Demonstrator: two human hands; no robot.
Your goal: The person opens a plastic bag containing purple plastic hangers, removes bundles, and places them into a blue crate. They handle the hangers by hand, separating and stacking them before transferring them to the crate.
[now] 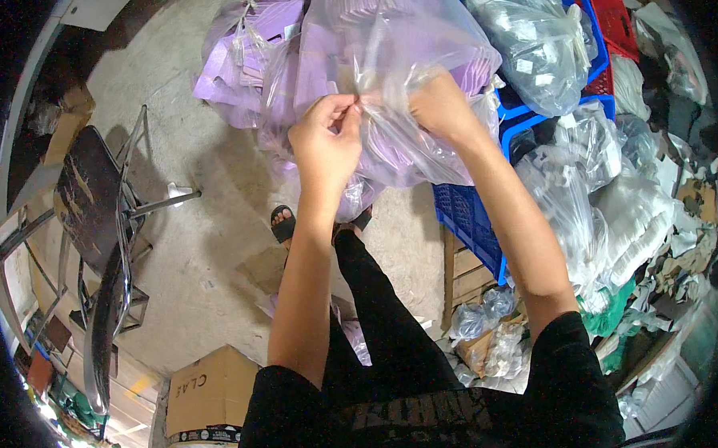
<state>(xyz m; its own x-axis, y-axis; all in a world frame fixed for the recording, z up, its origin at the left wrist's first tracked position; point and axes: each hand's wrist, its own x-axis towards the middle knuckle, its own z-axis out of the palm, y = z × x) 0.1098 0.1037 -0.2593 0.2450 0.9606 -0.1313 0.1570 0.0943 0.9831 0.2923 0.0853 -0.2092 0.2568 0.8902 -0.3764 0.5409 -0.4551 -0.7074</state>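
Observation:
A large clear plastic bag full of stacked purple pieces stands in front of me, its plastic gathered into folds near the middle. My left hand pinches the gathered plastic between thumb and fingers. To the right, my right hand is closed in a fist on the same bag; its fingertips are hidden by folds and slightly blurred. Another clear bag of purple pieces, knotted at the top, rests against the big bag's left side.
On the right, blue crates and a red crate stand beside heaped clear bags and fabric scraps. A dark chair with metal legs is at the left. A cardboard box sits at lower left on the concrete floor.

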